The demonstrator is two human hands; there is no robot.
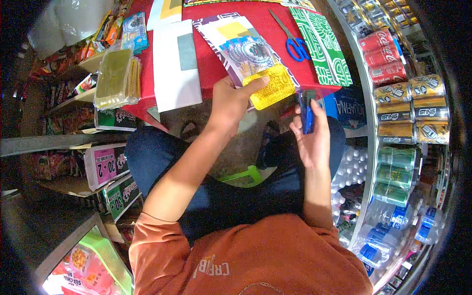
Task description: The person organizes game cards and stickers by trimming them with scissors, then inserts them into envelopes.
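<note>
My left hand (230,103) is closed on a shiny gold packet (269,93) with embossed markings, its thumb lying on top. Under the packet sits a blue patterned paper (248,51), itself on white and purple sheets (211,32) that reach over the table edge. My right hand (313,140) grips a small blue stapler (307,118), upright, just right of the gold packet. Blue-handled scissors (297,48) rest on the red tabletop (268,32) beyond the hands.
A white sheet with a grey patch (174,73) and green patterned sheets (322,46) lie on the table. At left stands a stack of wrapped gold sheets (115,78). Shelves of drink cans (413,98) and water bottles (378,246) line the right side.
</note>
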